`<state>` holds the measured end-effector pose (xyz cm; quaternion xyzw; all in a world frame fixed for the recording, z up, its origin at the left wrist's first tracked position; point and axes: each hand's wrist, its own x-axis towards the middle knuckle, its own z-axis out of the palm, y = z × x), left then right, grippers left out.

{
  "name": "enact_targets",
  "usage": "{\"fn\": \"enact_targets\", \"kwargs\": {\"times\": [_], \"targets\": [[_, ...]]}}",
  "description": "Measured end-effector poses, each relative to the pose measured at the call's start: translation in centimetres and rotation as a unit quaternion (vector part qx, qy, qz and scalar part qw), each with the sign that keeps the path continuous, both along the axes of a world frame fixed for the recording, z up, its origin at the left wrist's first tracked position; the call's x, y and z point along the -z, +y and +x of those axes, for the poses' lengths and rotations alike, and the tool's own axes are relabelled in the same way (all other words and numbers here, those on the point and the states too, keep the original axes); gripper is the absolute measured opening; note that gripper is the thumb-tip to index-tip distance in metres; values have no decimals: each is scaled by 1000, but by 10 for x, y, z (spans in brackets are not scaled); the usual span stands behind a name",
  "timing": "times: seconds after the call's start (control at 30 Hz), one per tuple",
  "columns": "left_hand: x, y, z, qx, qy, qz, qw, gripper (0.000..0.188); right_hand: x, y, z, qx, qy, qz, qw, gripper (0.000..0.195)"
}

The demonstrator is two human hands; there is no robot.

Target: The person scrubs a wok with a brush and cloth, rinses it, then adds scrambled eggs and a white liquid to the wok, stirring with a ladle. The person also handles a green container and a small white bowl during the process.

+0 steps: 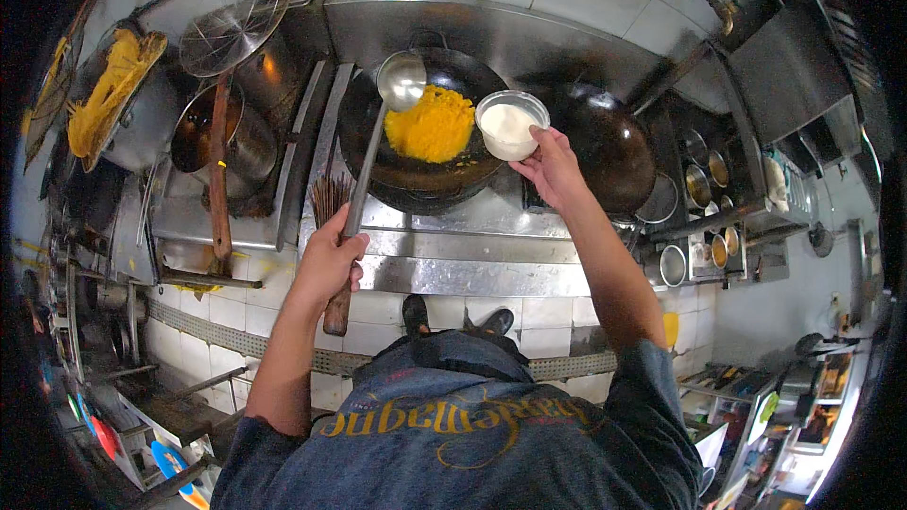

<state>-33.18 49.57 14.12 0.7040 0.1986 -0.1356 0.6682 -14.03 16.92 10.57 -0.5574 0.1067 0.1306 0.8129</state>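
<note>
My left hand [331, 255] grips the handle of a steel ladle [402, 81], whose bowl hangs over the upper left part of a dark wok [361, 127]. In the wok lies a heap of crumbly yellow food [431, 129]. A bamboo wok brush [330, 200] stands just behind the left hand. My right hand [550, 164] holds a round clear plastic tub [512, 149] by its side, over the wok's right rim. White contents [507, 120] show inside the tub, tilted towards the wok.
A second dark wok [602, 149] sits on the right. To the left stand a steel pot [258, 156] and a wire strainer with a wooden handle [221, 191] resting across it. Small metal containers [698, 184] are grouped at the far right. A steel ledge [453, 276] runs along the front.
</note>
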Motion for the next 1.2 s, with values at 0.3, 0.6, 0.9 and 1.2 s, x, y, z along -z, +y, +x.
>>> {"fn": "enact_targets", "kwargs": {"times": [0.3, 0.6, 0.9, 1.2], "targets": [[-58, 6, -23, -25, 148, -381, 912, 45, -6, 19, 38, -19, -14, -117, 993, 72], [-55, 2, -28, -32, 159, -449, 879, 16, -7, 26, 44, -22, -18, -226, 974, 69], [-60, -2, -29, -38, 163, -430, 887, 27, 2, 23, 50, -19, -19, -267, 963, 74], [-56, 0, -29, -43, 174, -423, 888, 24, -14, 30, 39, -16, -15, -288, 958, 70]]}}
